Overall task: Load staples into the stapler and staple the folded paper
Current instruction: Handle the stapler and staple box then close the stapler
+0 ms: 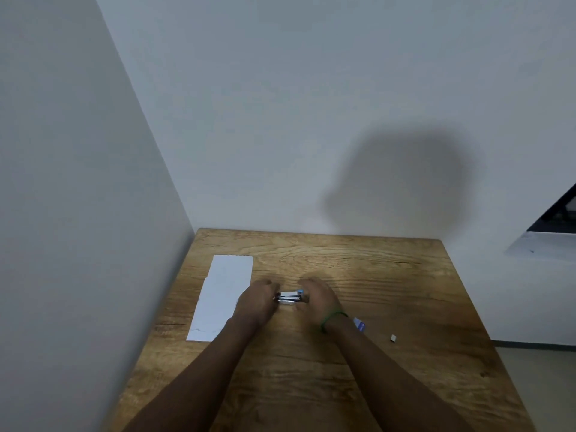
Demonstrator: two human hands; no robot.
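Note:
A small stapler point(289, 297), silver and black with a blue tip, lies across the middle of the wooden table point(358, 385). My left hand point(257, 302) grips its left end and my right hand point(318, 299) grips its right end. The fingers hide both ends, so I cannot tell whether it is opened up. The folded white paper point(223, 296) lies flat just left of my left hand, which overlaps its right edge. A small silver piece, maybe a staple strip point(393, 338), lies to the right.
A blue and white packet point(359, 324) pokes out from behind my right wrist, which wears a green band. Walls close the table's left and far sides. A dark window corner point(558, 213) shows at the right.

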